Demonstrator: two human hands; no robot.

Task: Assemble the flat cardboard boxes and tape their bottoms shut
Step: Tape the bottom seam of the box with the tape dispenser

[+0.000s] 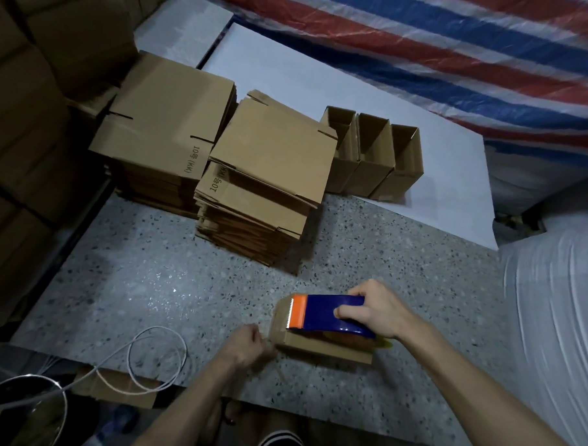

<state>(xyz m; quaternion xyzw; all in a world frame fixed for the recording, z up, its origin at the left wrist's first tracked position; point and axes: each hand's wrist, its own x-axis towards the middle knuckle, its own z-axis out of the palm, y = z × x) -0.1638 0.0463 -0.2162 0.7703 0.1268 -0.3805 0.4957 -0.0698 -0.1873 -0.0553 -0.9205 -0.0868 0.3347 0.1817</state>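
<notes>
One box point(314, 346) lies near the table's point(148, 284) front edge under the tape dispenser point(329, 313) gripped by the right hand point(376, 310), left hand point(246, 347) curled at its end, grip blurred; two flat stacks point(166, 116) point(272, 147), three open boxes point(373, 152) behind.

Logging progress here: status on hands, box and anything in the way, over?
Right hand grips tape dispenser on the box. Left hand at its left end, grip blurred. White cable lies nearby, not touching box.

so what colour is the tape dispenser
The tape dispenser is dark blue with an orange blade end; head view.
</notes>
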